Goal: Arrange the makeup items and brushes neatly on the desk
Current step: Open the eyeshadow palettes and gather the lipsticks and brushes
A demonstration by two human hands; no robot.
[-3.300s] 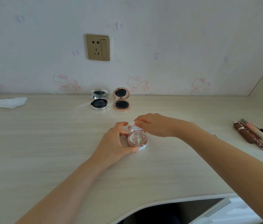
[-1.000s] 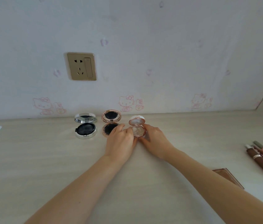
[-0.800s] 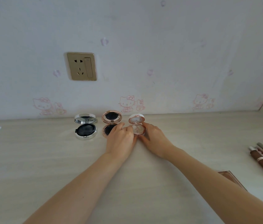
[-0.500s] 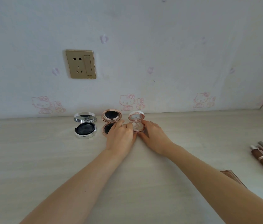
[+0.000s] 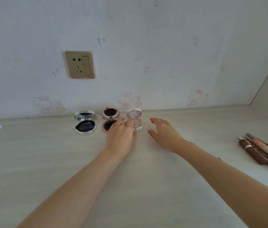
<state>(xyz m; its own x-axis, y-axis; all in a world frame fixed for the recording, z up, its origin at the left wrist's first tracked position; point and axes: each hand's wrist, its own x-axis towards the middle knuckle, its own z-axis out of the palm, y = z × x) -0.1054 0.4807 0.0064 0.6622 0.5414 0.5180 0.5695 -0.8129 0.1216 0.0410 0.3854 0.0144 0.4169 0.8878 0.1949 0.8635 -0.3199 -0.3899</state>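
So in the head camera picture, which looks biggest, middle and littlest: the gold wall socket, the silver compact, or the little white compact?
1. Gold wall socket, largest.
2. Silver compact, open, middle.
3. Little white compact, smallest.

All three sit about equally far back, so the order looks trustworthy.

left hand [image 5: 121, 135] is covering part of rose-gold compact [image 5: 109, 120] | pencils [image 5: 261, 152] right of it are running off-frame
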